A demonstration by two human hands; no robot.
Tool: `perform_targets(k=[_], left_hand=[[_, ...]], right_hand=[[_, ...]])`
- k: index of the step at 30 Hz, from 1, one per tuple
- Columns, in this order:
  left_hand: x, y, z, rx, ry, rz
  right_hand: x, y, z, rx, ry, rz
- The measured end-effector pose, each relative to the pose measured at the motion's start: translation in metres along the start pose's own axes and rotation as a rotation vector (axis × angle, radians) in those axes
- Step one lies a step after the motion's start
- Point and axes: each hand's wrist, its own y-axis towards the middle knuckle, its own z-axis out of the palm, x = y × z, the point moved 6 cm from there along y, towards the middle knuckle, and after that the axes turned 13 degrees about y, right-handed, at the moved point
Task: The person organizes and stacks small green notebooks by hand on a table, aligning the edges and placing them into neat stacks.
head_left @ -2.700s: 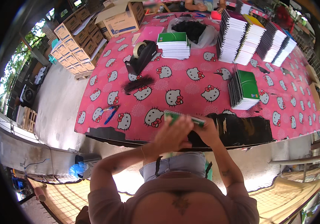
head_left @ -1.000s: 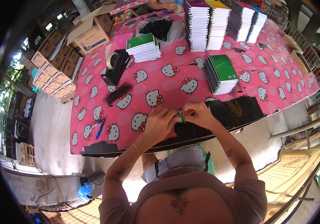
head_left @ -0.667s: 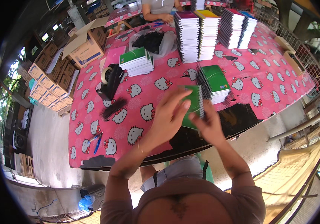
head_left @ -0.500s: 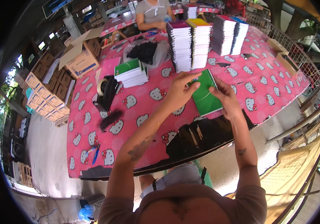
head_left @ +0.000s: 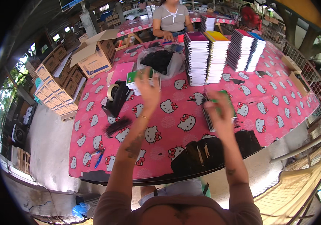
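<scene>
My left hand (head_left: 148, 90) reaches over the short stack of green notebooks (head_left: 130, 77) left of centre, its fingers apart and somewhat blurred. Whether it touches the stack I cannot tell. Under my right hand (head_left: 220, 111) is a green spiral notebook (head_left: 225, 96), partly hidden by the fingers. The hand is smeared by motion but curled round the notebook, whose black coil edge shows to its left. Just beyond stand tall stacks of spiral notebooks: one with a purple cover (head_left: 197, 36), one yellow (head_left: 216, 36), one red (head_left: 244, 33) and one blue (head_left: 256, 36).
A black tape dispenser (head_left: 116, 102) stands left of my left arm, with a dark brush-like bundle (head_left: 117, 126) nearby. Blue pens (head_left: 99, 160) lie near the front left. A plastic bag of black pieces (head_left: 158, 62), cartons (head_left: 97, 56) and a co-worker (head_left: 171, 18) are farther back.
My left hand has left the green notebook and moved left to the short green stack. My right hand has turned the notebook, bringing its coil edge to the left.
</scene>
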Motion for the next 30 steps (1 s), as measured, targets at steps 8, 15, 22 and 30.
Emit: perform_targets(k=[8, 15, 22, 30], left_hand=[[0.233, 0.022, 0.043, 0.601, -0.439, -0.867], [0.217, 0.014, 0.050, 0.698, -0.653, -1.113], [0.254, 0.032, 0.022, 0.617, -0.637, -1.044], [0.141, 0.101, -0.014, 0.439, -0.685, -0.534]], right_hand=[[-0.188, 0.057, 0.184, 0.092, -0.040, 0.198], [-0.232, 0.069, 0.234, 0.218, -0.251, 0.258], [-0.214, 0.061, 0.232, 0.325, -0.420, 0.231], [-0.272, 0.123, 0.165, 0.204, -0.168, 0.375]])
